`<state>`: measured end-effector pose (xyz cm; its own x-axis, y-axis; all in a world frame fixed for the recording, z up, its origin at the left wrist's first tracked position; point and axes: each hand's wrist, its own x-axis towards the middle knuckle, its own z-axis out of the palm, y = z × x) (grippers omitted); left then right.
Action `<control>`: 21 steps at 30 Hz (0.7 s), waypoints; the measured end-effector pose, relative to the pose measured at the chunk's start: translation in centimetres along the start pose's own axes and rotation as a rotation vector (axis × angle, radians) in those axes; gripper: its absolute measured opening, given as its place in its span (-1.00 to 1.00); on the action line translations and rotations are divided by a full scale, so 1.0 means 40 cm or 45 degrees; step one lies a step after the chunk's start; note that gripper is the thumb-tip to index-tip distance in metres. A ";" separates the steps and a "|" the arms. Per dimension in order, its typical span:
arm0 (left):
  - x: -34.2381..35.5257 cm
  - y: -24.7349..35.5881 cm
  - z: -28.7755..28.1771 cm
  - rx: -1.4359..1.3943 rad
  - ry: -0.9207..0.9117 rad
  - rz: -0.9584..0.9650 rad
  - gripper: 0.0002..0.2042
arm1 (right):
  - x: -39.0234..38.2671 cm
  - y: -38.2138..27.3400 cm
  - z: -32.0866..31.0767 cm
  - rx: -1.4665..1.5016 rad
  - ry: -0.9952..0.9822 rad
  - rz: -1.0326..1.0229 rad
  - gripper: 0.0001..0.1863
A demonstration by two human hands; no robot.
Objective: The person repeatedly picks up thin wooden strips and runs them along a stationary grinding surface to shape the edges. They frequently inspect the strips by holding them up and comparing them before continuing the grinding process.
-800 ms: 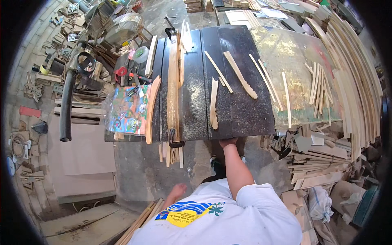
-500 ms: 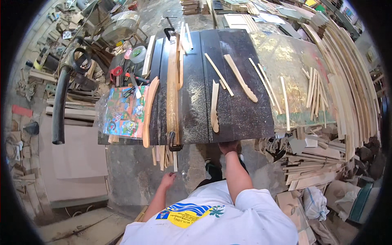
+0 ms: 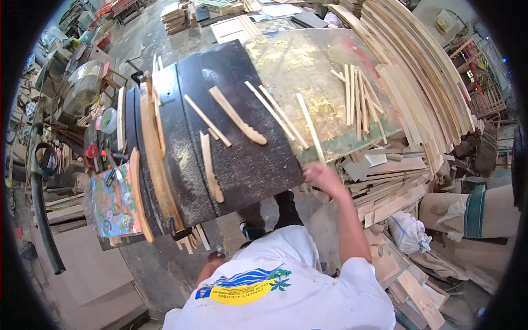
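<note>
My right hand is at the front right corner of the black slatted tabletop, fingers bent and blurred; whether it grips the edge is unclear. My left hand hangs low below the table, small and dark, its fingers not clear. Two wavy-edged wooden pieces and thin sticks lie on the black top. A long wooden bar is held there by a black clamp, with a curved wooden piece and a colourful sheet to its left.
A paint-stained board adjoins the right side, bearing loose sticks and long timber strips. Offcuts and a white sack lie at the right. A black pipe stands out at the left.
The view has swung right and tilted. My right hand has moved from under the table's front edge to its right corner. My left hand remains low.
</note>
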<state>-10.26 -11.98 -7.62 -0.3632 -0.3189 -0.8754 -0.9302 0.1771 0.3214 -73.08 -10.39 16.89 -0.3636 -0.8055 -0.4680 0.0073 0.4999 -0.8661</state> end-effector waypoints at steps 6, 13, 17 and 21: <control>-0.050 0.417 -0.238 -0.068 0.111 0.009 -0.58 | 0.360 -0.106 -0.409 -0.717 0.991 -0.221 -0.66; -0.188 0.853 -0.449 -0.588 0.052 0.118 -0.54 | 0.557 -0.128 -0.483 -1.224 1.045 0.013 -0.68; -0.209 0.911 -0.501 -0.767 0.023 0.231 -0.54 | 0.560 -0.124 -0.511 -0.993 0.991 0.042 -0.77; -0.296 0.987 -0.602 -0.872 0.023 0.354 -0.61 | 0.461 -0.171 -0.371 0.193 0.621 -0.120 -0.78</control>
<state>-43.95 -23.62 24.15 -0.5855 -0.3636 -0.7246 -0.6257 -0.3656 0.6891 -93.65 -23.93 16.79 -0.7609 -0.5846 -0.2815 0.0751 0.3516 -0.9331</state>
